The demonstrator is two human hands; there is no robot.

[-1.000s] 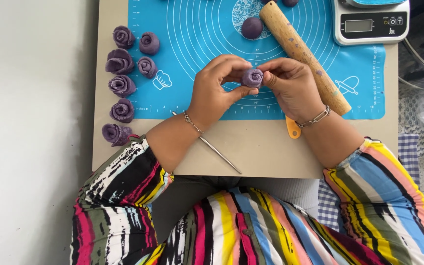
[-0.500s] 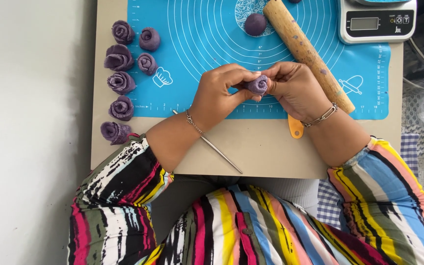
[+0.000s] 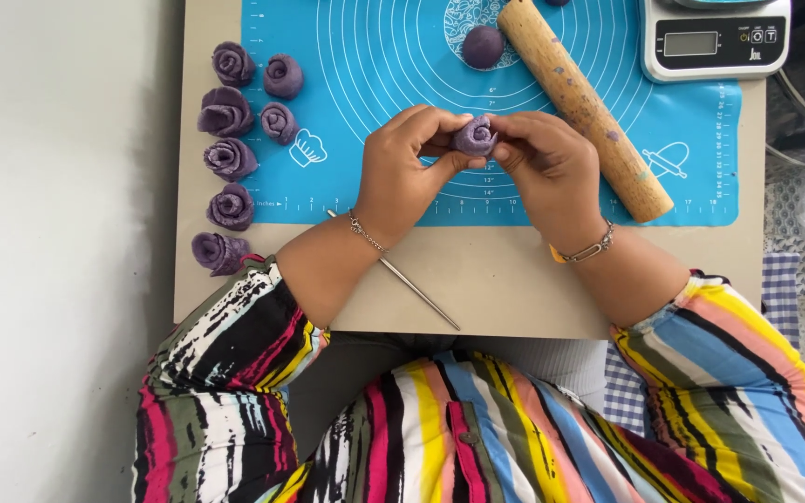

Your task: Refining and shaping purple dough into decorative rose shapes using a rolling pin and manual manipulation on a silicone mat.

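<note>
Beige tabletop (image 3: 514, 289) beside a white wall carries a blue baking mat (image 3: 375, 56) printed with concentric circles, over which a person in a striped multicoloured top works purple dough.

Both forearms reach forward from the lap, wrists bent inward so the hands meet above the near part of the mat. Left hand (image 3: 402, 177) curls its thumb and fingers around a purple dough rose (image 3: 475, 136), pinching it from the left; right hand (image 3: 552, 168) pinches the same rose from the right, fingertips pressed to its side. A thin chain bracelet circles the left wrist, a link bracelet the right. The rose sits between the two sets of fingertips, lifted off the mat, spiral facing up.

Seven finished dough roses (image 3: 231, 158) lie in two columns at the left, some on the mat's edge, others on the bare tabletop, well apart from the hands. A wooden rolling pin (image 3: 584, 102) lies diagonally on the mat just beside the right hand. A ball of purple dough (image 3: 483, 47) rests on the mat near the pin's far end. A white kitchen scale (image 3: 715, 39) stands at the far right corner. A thin metal skewer (image 3: 416, 289) lies on the tabletop, partly under the left wrist.
</note>
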